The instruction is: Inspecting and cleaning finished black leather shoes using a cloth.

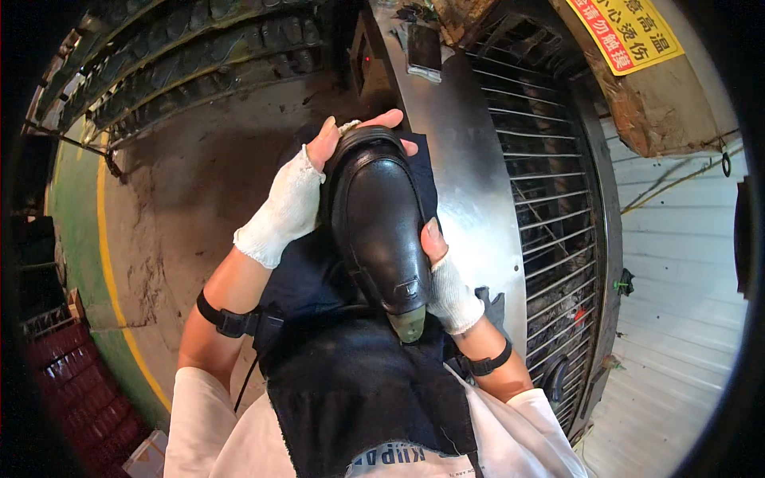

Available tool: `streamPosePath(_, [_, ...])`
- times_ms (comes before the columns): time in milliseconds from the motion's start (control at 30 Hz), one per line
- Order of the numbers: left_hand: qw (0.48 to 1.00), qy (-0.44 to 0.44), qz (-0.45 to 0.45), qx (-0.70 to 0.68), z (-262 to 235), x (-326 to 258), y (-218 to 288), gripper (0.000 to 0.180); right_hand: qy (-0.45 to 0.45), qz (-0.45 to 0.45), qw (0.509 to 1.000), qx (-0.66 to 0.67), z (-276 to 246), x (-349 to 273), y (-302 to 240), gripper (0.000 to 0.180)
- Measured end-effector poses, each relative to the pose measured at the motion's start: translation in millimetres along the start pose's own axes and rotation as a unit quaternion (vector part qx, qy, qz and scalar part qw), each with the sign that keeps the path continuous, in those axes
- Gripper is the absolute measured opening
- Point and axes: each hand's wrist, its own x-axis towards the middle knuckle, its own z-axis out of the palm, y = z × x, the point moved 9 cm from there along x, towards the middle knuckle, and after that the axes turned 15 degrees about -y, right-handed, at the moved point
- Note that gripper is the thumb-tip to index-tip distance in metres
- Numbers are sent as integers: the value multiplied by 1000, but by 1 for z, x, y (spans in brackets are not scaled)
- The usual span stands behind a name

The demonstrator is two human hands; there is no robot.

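A black leather shoe upper [381,211] is held up in front of my dark apron, its toe end pointing away from me. Out of its near end sticks the greenish tip of a shoe last [409,325]. My left hand [299,187], in a white fingerless glove, grips the toe end, with the thumb on the left edge and the fingers behind it. Lower down, my right hand [448,283], gloved the same way, holds the right side near the heel with its thumb on top. Its other fingers are hidden.
A metal counter [470,167] runs along my right, with a dark phone-like slab [424,49] at its far end. Beyond it lies a rack of metal bars [550,207]. Shelves of dark shoe-shaped pieces [183,60] stand far left. A warning sign [629,36] hangs top right.
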Motion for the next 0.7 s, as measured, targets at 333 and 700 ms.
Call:
streamPosePath(333, [1000,-10,-11,16,12,-7,-1,91,-23,-9,999,-25,2,1,-3,76])
streamPosePath(700, [968,64,-21,242,13,-51,39,128,-39,-25,988,-146,15,15,-13,69])
